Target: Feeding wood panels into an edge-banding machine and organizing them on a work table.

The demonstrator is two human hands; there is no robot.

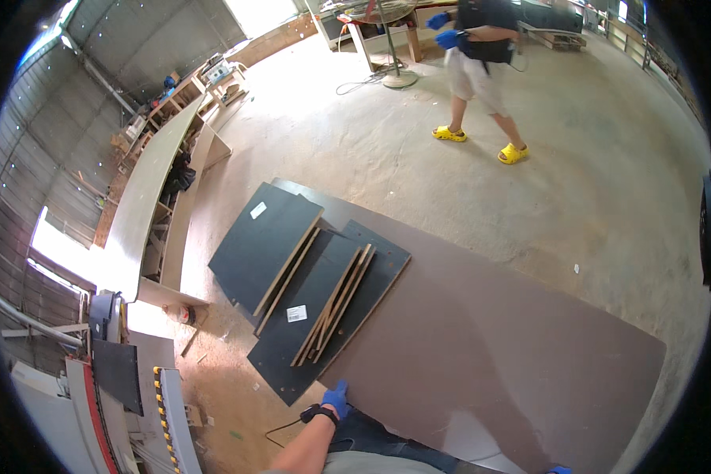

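Here the left hand (pixel 336 397), in a blue glove, hangs at six o'clock beside the person's leg, just off the near edge of a large brown sheet (pixel 513 332) lying on the floor. Its fingers look loosely curled around nothing. The right hand (pixel 559 470) is only a blue sliver at the bottom rim, so I cannot tell how its fingers stand.

Nearest the left hand, toward twelve o'clock, a loose stack of dark panels (pixel 308 276) lies overlapping on the sheet's left end, edges fanned and uneven. At nine o'clock stands a long bench (pixel 146 197). Another person (pixel 482 63) in yellow shoes walks at one o'clock, well apart.

The risk, as I judge it: the fanned panels could slide off one another if one is pulled by a corner, and a foot could catch the sheet's edge.
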